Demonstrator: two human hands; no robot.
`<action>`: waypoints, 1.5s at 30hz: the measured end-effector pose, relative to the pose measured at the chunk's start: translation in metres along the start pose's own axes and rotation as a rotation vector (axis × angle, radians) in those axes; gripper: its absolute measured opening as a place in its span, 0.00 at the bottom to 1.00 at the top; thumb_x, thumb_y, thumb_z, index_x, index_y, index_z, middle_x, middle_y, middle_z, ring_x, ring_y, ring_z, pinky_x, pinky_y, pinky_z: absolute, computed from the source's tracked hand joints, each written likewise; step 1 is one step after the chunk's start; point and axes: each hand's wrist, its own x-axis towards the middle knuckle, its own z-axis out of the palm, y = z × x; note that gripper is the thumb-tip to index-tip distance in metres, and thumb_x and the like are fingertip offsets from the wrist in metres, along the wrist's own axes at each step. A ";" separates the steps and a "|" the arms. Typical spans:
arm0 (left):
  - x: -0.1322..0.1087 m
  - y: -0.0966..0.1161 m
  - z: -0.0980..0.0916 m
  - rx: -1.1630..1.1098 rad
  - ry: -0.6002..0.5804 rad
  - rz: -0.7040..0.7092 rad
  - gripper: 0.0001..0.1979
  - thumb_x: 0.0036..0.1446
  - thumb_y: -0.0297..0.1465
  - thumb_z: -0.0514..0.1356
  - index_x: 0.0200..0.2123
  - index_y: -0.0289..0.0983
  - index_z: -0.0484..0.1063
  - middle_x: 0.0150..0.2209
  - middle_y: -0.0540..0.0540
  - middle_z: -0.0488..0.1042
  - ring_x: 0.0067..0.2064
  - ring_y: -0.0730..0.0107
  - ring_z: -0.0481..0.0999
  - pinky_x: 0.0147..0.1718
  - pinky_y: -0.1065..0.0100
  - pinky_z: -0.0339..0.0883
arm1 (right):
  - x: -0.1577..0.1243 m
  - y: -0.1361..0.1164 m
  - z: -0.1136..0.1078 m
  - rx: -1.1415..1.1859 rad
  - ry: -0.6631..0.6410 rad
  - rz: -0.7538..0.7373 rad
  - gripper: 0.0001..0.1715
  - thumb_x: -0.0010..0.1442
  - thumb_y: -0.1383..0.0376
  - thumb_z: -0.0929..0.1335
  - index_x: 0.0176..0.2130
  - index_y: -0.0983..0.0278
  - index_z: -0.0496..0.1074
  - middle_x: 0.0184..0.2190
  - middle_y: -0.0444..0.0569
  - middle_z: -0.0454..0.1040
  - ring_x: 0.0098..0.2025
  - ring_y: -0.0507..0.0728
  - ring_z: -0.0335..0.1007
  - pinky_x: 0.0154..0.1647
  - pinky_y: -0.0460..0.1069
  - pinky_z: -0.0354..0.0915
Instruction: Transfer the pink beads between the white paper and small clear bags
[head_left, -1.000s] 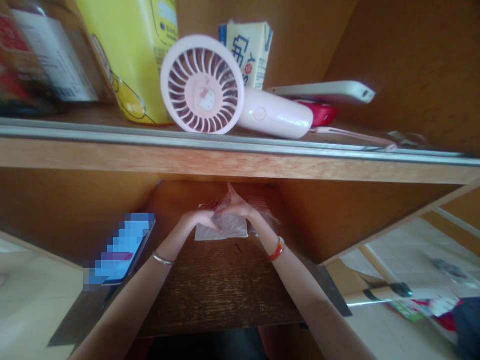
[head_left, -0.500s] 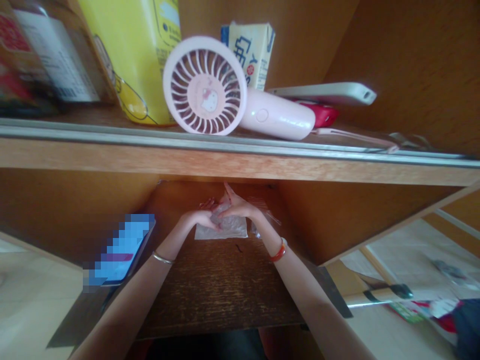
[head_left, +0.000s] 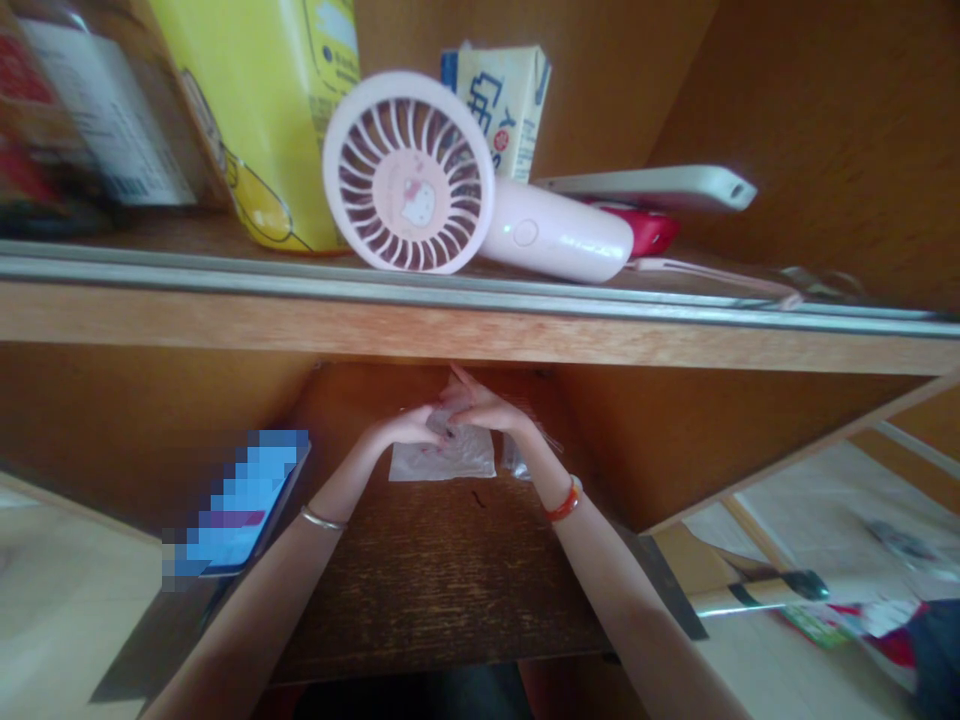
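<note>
Left hand (head_left: 409, 428) and right hand (head_left: 486, 412) pinch the bag (head_left: 450, 460) at twelve o'clock. I judge it limp, slippery film; grip that edge.

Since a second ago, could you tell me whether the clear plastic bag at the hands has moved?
No. The clear plastic bag lies with its lower edge just above the small dark mark on the desk, as before.
</note>
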 end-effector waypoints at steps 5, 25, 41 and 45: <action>0.009 -0.011 -0.005 -0.155 0.023 -0.050 0.09 0.48 0.30 0.65 0.35 0.35 0.77 0.38 0.44 0.80 0.41 0.60 0.78 0.42 0.62 0.70 | -0.002 0.001 -0.004 0.083 -0.010 0.018 0.47 0.46 0.72 0.73 0.62 0.58 0.57 0.44 0.48 0.75 0.46 0.57 0.71 0.49 0.53 0.67; 0.003 0.002 -0.021 -0.410 0.165 -0.124 0.07 0.51 0.31 0.65 0.34 0.33 0.76 0.31 0.47 0.78 0.32 0.72 0.75 0.34 0.71 0.65 | -0.008 0.003 -0.028 -0.056 0.009 0.238 0.10 0.51 0.61 0.73 0.30 0.67 0.74 0.24 0.44 0.74 0.27 0.47 0.70 0.29 0.42 0.66; 0.001 0.019 -0.025 -0.990 0.458 -0.129 0.17 0.44 0.36 0.70 0.37 0.34 0.78 0.37 0.42 0.81 0.34 0.67 0.80 0.34 0.70 0.69 | -0.016 -0.016 -0.020 -0.044 -0.203 0.253 0.14 0.54 0.56 0.71 0.34 0.66 0.75 0.27 0.47 0.77 0.29 0.51 0.72 0.26 0.44 0.66; 0.001 0.015 -0.026 -0.995 0.416 -0.130 0.19 0.45 0.38 0.70 0.40 0.34 0.77 0.41 0.41 0.80 0.35 0.67 0.80 0.34 0.70 0.70 | -0.016 -0.018 -0.021 -0.016 -0.131 0.232 0.13 0.56 0.58 0.70 0.35 0.65 0.75 0.29 0.48 0.78 0.30 0.51 0.73 0.26 0.43 0.67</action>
